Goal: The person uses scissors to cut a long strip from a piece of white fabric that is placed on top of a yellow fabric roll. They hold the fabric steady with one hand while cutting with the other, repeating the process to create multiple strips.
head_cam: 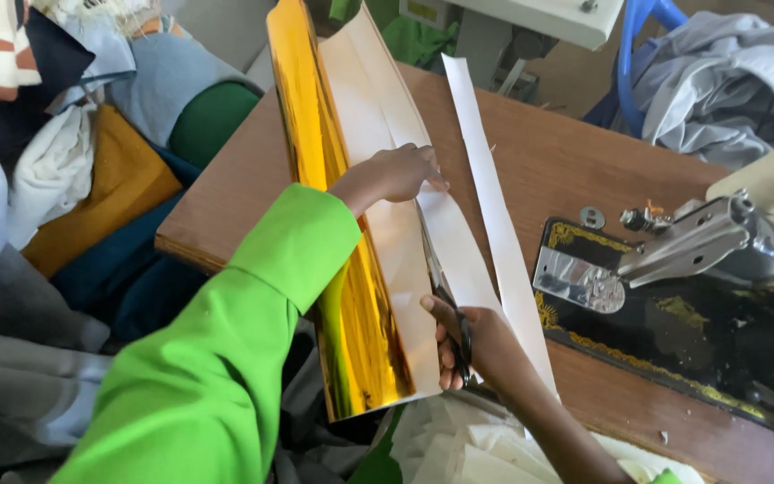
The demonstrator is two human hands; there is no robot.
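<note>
In the head view, a long sheet of shiny gold foil with a white paper backing (pixel 378 206) lies curled on a brown wooden table (pixel 566 161), its long axis running from the top centre of the frame down to the lower centre, leaning slightly left at the top. The gold face shows along the sheet's left side and the white backing faces up on the right. The left hand (pixel 396 173), in a bright green sleeve (pixel 226 358), presses flat on the white backing at mid-frame, fingers spread and not gripping. The right hand (pixel 477 345), low in the centre, is clenched through the handles of a pair of dark metal scissors (pixel 441 278), whose blades point up along the sheet. A narrow white strip (pixel 494 215) lies just right of the sheet, parallel to it. A black sewing machine with gold ornament (pixel 692 296) stands at the right. Piled cloths (pixel 73 170) fill the left edge.
</note>
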